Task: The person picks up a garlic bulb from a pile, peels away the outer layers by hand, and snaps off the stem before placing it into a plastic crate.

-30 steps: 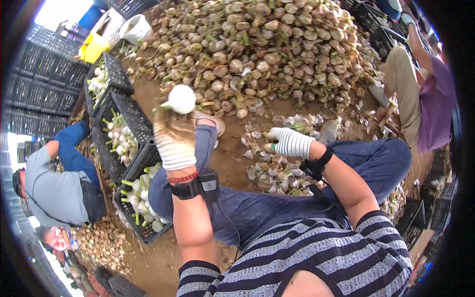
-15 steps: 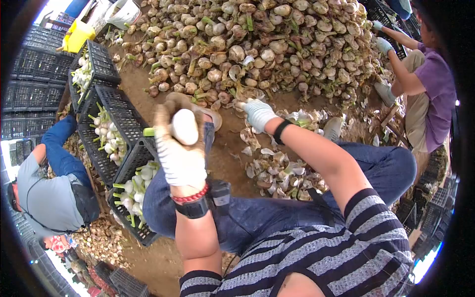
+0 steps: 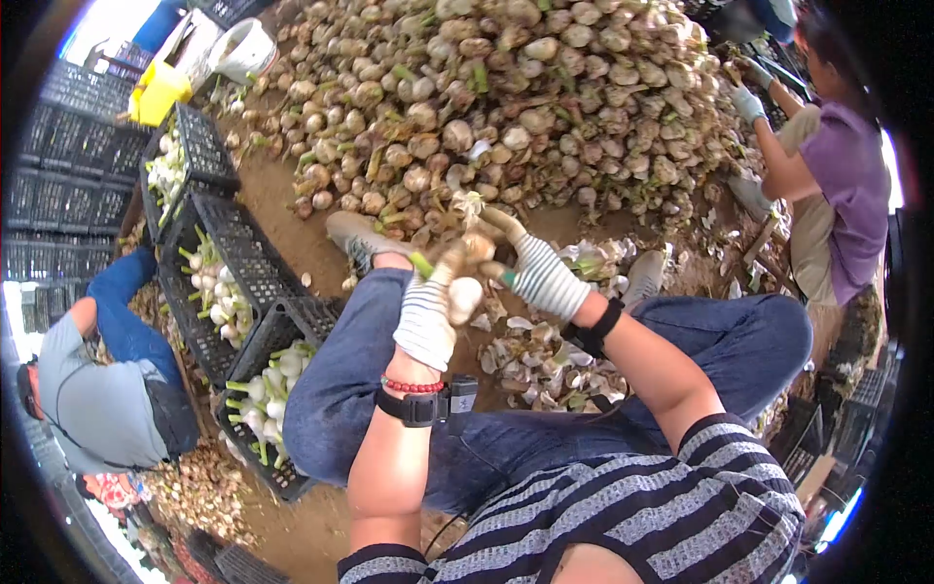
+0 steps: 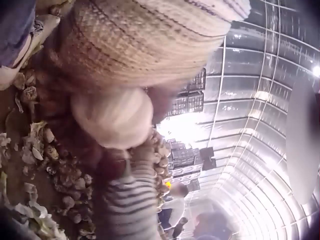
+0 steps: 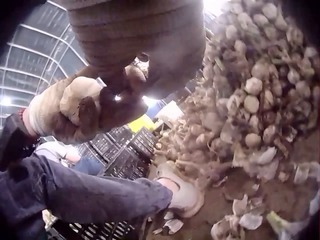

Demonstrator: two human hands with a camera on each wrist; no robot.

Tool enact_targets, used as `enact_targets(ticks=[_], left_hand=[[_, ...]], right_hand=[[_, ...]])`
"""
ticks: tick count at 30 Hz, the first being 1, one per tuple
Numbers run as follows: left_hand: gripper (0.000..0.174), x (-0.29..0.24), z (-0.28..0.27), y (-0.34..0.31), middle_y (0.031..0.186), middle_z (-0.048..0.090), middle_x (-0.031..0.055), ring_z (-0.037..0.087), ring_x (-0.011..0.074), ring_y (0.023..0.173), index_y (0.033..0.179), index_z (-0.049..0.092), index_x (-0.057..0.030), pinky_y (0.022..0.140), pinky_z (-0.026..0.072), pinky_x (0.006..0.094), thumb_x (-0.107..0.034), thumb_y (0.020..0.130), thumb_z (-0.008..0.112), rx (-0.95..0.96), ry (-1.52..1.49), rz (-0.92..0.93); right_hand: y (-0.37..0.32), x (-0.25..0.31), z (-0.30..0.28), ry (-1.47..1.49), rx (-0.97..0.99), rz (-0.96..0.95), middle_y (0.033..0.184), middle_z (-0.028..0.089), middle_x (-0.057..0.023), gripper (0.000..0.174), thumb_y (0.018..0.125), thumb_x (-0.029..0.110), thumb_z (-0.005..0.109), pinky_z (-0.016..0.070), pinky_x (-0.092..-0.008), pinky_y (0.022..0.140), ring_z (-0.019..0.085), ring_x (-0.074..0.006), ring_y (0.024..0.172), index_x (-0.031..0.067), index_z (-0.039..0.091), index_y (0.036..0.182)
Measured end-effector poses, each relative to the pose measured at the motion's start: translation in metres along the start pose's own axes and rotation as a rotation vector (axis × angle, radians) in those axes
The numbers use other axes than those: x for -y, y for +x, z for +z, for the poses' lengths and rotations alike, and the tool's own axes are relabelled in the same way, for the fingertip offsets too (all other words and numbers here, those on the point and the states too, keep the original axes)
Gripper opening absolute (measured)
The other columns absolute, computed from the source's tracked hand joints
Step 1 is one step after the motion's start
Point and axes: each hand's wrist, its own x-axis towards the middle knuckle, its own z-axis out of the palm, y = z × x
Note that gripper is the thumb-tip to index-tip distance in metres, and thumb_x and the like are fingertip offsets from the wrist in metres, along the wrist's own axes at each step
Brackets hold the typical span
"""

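Observation:
Both hands wear striped work gloves and meet in front of the left knee. My left hand [image 3: 426, 316] holds a peeled white garlic bulb [image 3: 465, 300] against its palm, its green stem end poking out past the fingers. That white bulb [image 4: 114, 117] looms large in the left wrist view. My right hand [image 3: 550, 277] pinches a second, browner garlic bulb [image 3: 478, 245] between fingers and thumb, with pale roots sticking up from it. The left fingertips also reach this second bulb. In the right wrist view, the curled right hand [image 5: 140, 37] hides most of it.
A big heap of unpeeled garlic [image 3: 545, 107] rises ahead. Peeled skins [image 3: 545, 355] litter the ground between the feet. At left, black crates [image 3: 238, 258] hold cleaned bulbs. One person in purple [image 3: 846, 185] sits at right, another in light blue [image 3: 102, 394] at left.
The left hand, holding the white bulb, has turned and moved right toward the right hand. The right hand reached to the heap's edge, then came back with a browner bulb.

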Motion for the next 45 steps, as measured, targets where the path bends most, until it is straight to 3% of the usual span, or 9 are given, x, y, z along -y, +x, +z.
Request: enact_targets(ticks=[8,11,15,26,28,33,37,41,45], left_hand=[[0.047,0.029,0.037,-0.001,0.108,0.059,0.0064,0.059,0.0167,0.088,0.116,0.053,-0.0037,0.073,0.0505,0.0284,-0.003,0.075,0.076,0.054,0.436,0.483],[0.061,0.031,0.053,-0.01,0.106,0.052,0.0143,0.052,0.0299,0.103,0.115,0.053,-0.0066,0.091,0.0457,0.0377,-0.002,0.06,0.08,-0.101,1.246,1.029],[0.065,0.034,0.071,-0.023,0.108,0.053,0.0132,0.054,0.0307,0.101,0.118,0.053,-0.0091,0.087,0.0476,0.0377,-0.005,0.059,0.082,-0.094,1.294,1.182],[0.048,0.03,0.055,-0.025,0.105,0.06,0.0085,0.061,0.0178,0.083,0.113,0.055,-0.0011,0.073,0.0515,0.0266,-0.007,0.072,0.077,0.059,0.838,0.871],[0.039,0.016,0.057,-0.033,0.091,0.064,0.0073,0.062,0.0175,0.07,0.111,0.058,-0.0026,0.061,0.0532,0.0251,-0.019,0.079,0.073,0.11,0.325,0.283],[0.037,0.02,0.046,-0.026,0.087,0.064,0.0082,0.059,0.0164,0.062,0.11,0.06,-0.0036,0.053,0.0501,0.0273,-0.034,0.089,0.061,0.244,-0.253,-0.237],[0.017,0.039,0.018,0.016,0.094,0.063,0.0079,0.059,0.015,0.081,0.106,0.058,-0.0009,0.073,0.0502,0.0264,-0.009,0.092,0.056,-0.09,0.636,0.503],[0.033,0.017,0.041,-0.01,0.103,0.066,0.0072,0.061,0.0143,0.091,0.113,0.061,-0.002,0.078,0.0496,0.027,-0.017,0.086,0.07,0.067,0.609,0.684],[0.024,0.018,0.035,-0.008,0.087,0.066,0.0025,0.059,0.0109,0.075,0.104,0.066,-0.0033,0.065,0.0465,0.0238,-0.022,0.088,0.067,-0.054,0.637,0.474]], right_hand=[[-0.054,0.057,-0.066,0.359,-0.136,0.175,0.122,0.058,-0.0067,0.048,0.095,0.025,0.056,0.0426,-0.0266,0.093,0.052,-0.0109,0.107,0.0006,0.045,0.135],[-0.059,0.058,-0.069,0.373,-0.217,0.194,0.118,0.059,-0.0059,0.048,0.095,0.03,0.058,0.0432,-0.0261,0.091,0.052,-0.0104,0.105,0.0004,0.049,0.132],[-0.051,0.072,-0.057,0.358,-0.223,0.069,0.11,0.062,-0.0065,0.05,0.094,0.033,0.059,0.0445,-0.0257,0.088,0.053,-0.011,0.1,-0.0013,0.05,0.13],[-0.057,0.069,-0.065,0.087,-0.116,0.094,0.09,0.066,-0.0037,0.029,0.096,0.02,0.053,0.0466,-0.0252,0.075,0.053,-0.0087,0.083,0.0005,0.059,0.117],[-0.057,0.067,-0.066,0.267,-0.116,0.082,0.093,0.066,-0.0022,0.03,0.095,0.019,0.056,0.0488,-0.0236,0.076,0.055,-0.0062,0.085,-0.0002,0.059,0.117],[-0.065,0.068,-0.058,1.117,0.031,0.305,0.1,0.067,-0.0055,0.028,0.089,0.016,0.065,0.0558,-0.0253,0.076,0.066,-0.0135,0.088,0.003,0.061,0.114],[-0.06,0.053,-0.064,1.05,-0.129,0.266,0.093,0.067,-0.0049,0.027,0.09,0.02,0.065,0.0534,-0.0252,0.071,0.062,-0.0094,0.082,0.0015,0.063,0.11],[-0.066,0.07,-0.064,0.165,-0.161,0.178,0.086,0.063,0.0004,0.031,0.093,0.023,0.06,0.046,-0.0237,0.069,0.049,-0.0062,0.078,-0.0024,0.061,0.111],[-0.073,0.075,-0.056,0.313,-0.113,0.272,0.09,0.063,0.0005,0.026,0.091,0.02,0.06,0.0464,-0.0238,0.069,0.052,-0.0076,0.078,-0.0007,0.062,0.107]])
